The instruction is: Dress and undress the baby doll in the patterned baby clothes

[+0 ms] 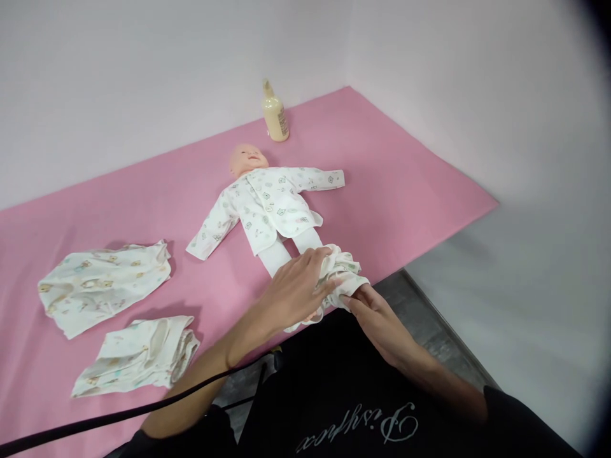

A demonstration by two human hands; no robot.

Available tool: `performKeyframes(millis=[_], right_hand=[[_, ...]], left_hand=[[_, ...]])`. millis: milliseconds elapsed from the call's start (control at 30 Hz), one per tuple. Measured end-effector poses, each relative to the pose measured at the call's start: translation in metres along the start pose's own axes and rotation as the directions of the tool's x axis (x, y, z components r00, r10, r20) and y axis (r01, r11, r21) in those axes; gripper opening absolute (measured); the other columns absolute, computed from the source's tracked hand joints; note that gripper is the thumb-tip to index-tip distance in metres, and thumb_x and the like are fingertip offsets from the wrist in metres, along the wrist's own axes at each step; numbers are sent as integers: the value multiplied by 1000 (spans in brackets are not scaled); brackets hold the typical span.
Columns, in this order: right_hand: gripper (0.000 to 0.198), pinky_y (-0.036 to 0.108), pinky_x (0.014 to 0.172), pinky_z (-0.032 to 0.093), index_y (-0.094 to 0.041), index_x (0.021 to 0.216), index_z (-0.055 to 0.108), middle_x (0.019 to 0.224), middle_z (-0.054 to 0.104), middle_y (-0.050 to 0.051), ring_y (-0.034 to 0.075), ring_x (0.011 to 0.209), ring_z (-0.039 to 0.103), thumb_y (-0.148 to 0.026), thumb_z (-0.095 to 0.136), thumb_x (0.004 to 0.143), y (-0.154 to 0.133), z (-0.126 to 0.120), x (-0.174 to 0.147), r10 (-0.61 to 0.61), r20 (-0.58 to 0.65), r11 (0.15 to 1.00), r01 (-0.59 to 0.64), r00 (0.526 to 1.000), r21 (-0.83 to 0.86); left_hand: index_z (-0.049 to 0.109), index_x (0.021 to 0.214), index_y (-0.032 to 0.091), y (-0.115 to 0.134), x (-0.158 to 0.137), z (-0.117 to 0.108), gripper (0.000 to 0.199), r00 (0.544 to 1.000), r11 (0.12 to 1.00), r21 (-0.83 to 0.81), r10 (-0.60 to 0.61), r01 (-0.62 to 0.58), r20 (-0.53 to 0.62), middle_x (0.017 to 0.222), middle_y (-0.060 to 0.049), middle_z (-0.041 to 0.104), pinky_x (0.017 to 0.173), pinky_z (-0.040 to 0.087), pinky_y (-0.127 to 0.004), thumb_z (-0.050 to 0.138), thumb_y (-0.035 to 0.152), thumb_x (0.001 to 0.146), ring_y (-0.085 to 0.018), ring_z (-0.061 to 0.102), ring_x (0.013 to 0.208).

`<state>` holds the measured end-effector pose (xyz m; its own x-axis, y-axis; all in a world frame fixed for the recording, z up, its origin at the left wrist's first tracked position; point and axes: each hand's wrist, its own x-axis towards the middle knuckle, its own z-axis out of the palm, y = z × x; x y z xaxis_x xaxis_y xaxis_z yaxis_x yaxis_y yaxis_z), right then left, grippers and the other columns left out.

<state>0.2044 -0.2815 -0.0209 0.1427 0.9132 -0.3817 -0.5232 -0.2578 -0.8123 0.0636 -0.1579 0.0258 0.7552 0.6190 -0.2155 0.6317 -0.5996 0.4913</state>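
Note:
A baby doll (272,203) lies on its back, dressed in a white printed jacket, with white coverings on its legs. At the doll's lower legs, a pair of bunched white printed baby pants (342,272) is gathered near the table's front edge. My left hand (296,286) grips the left side of the pants, fingers over the gathered cloth. Pinched between the thumb and fingers of my right hand (382,321) is the pants' right edge. Folds of cloth and my left hand hide most of the doll's feet.
The table is covered with a pink cloth (405,184). A pump bottle (275,117) of cream-coloured liquid stands beyond the doll's head. Two folded printed garments lie at left, a farther one (105,280) and a nearer one (136,356). A black cable (143,410) crosses the lower left.

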Motion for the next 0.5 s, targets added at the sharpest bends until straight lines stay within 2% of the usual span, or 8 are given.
performKeyframes(millis=[133, 233, 300, 400, 500], right_hand=[[8, 35, 97, 43, -23, 91, 64, 101, 66, 0, 19, 101, 58, -32, 64, 90, 4, -3, -2, -7, 2, 991, 7, 1000, -134], [2, 31, 80, 44, -22, 86, 60, 88, 60, -2, 16, 83, 52, -20, 61, 85, 8, -9, -4, -6, 28, 967, 13, 1000, -253], [10, 29, 71, 41, -21, 86, 60, 81, 55, -3, 14, 75, 47, -14, 58, 79, 9, -14, -5, 31, 52, 955, -14, 998, -296], [23, 29, 72, 40, -22, 93, 63, 82, 56, -3, 15, 76, 48, -10, 54, 75, 9, -19, -4, 73, 124, 969, -41, 990, -242], [38, 31, 80, 42, -24, 106, 66, 98, 64, 0, 17, 89, 56, -9, 52, 74, 6, -21, -3, 98, 211, 989, -72, 973, -128]], left_hand=[[29, 151, 23, 10, -7, 16, 78, 997, 999, 2, -50, 50, -53, 138, -14, 51, 101, 43, -49, 42, 72, 92, -34, 51, 124], [28, 151, 20, 16, -8, 26, 79, 992, 993, 80, -80, 88, -96, 134, -15, 52, 101, 43, -50, 42, 70, 93, -33, 52, 122], [24, 153, 20, 20, -10, 29, 74, 991, 988, 121, -79, 93, -111, 133, -14, 52, 101, 44, -50, 42, 64, 96, -32, 53, 119], [16, 155, 20, 26, -16, 32, 72, 993, 980, 186, -45, 64, -105, 133, -14, 51, 101, 43, -50, 48, 50, 98, -30, 54, 115], [10, 157, 18, 29, -22, 37, 82, 993, 967, 253, 12, 19, -121, 134, -15, 50, 101, 42, -51, 55, 44, 95, -32, 53, 116]])
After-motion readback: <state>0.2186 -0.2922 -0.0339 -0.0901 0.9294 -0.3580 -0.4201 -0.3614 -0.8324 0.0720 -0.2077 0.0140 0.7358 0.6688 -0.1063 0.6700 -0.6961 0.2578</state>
